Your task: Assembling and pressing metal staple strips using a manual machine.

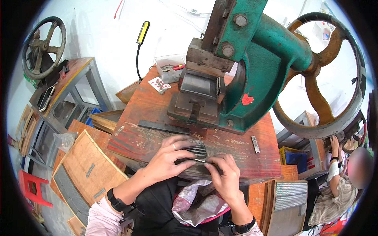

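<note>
Both left hand point(170, 156) and right hand point(225, 173) pinching thin strip point(199, 160), apparently metal, near dark slats point(199, 149).

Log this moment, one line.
left hand: on thin strip | right hand: on same strip | table: dark strips | beyond: green press

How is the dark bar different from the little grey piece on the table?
The dark bar is long; the little grey piece is short. The bar lies mostly sideways; the grey piece points mostly forward. The bar is beyond the left hand, the piece beyond the right hand. Both lie on the wooden table.
</note>
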The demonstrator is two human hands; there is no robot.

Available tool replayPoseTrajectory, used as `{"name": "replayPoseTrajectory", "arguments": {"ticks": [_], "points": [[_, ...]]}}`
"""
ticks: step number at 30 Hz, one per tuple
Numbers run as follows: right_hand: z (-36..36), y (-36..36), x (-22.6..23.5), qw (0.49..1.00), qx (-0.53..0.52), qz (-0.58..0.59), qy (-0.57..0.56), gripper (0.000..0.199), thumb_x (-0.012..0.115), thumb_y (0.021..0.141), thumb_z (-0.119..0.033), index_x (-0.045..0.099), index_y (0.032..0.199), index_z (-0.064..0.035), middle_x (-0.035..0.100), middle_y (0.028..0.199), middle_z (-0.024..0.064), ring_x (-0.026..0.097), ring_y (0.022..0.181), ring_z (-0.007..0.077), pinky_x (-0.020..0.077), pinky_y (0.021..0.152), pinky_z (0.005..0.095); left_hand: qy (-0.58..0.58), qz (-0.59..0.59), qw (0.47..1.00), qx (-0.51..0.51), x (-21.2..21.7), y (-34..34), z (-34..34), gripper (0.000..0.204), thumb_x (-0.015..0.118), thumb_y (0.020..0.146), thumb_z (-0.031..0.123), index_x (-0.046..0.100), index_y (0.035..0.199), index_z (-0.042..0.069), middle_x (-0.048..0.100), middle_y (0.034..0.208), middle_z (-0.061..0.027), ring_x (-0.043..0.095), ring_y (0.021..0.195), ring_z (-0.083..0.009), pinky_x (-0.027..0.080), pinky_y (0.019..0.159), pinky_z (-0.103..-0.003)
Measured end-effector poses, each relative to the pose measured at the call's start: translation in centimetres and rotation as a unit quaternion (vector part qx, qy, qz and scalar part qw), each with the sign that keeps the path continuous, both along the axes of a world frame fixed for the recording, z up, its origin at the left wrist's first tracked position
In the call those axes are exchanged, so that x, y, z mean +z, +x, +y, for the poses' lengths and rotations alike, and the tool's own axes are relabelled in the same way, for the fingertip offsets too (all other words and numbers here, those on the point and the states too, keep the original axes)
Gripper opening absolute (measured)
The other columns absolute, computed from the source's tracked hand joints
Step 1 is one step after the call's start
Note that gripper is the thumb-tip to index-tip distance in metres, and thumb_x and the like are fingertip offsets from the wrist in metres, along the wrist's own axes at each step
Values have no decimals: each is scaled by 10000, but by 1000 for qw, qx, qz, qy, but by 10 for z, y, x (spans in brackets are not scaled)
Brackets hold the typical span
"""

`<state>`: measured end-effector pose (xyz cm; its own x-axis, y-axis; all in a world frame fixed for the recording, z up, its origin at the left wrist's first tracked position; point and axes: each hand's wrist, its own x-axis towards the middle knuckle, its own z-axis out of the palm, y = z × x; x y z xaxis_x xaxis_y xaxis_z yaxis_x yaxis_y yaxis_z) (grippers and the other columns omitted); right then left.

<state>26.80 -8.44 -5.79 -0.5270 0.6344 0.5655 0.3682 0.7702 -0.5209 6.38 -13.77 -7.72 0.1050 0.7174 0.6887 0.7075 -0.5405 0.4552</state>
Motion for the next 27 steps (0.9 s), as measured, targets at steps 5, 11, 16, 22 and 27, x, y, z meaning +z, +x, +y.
{"name": "replayPoseTrajectory", "arguments": {"ticks": [5,11,16,22,27], "points": [[-17,5,17,990,34,45,-129,133,697,787,-42,652,908,-11,640,858,131,598,794,302,476,710,369,-291,-348,887,-81,27,13,-35,245,736,802,79,648,1019,7,674,885,-71,654,759,-135,509,618,-260],[-33,1,21,984,35,53,-165,134,687,795,-39,643,916,0,647,875,135,618,832,305,486,746,360,-405,-497,760,-108,47,14,-48,195,702,836,54,596,984,-14,660,845,-72,659,675,-107,535,524,-230],[-37,2,21,989,38,30,-140,140,690,794,-47,647,922,-9,643,872,130,607,832,308,481,748,376,-359,-502,783,-77,41,24,-55,252,668,840,-14,522,1045,-16,672,874,-135,678,730,-156,573,576,-264],[-42,4,34,995,91,-20,-36,143,703,781,-61,656,915,-38,621,888,102,587,860,294,455,748,386,-296,-301,906,-16,31,37,-68,226,700,821,16,597,1013,-46,692,950,-111,685,846,-165,584,697,-268],[-48,9,32,991,108,-79,-9,151,723,737,-22,650,869,-28,625,841,98,589,801,282,445,729,383,-292,-240,925,23,34,48,-80,286,737,792,59,599,1027,-25,703,942,-110,691,889,-146,563,745,-264]]}}
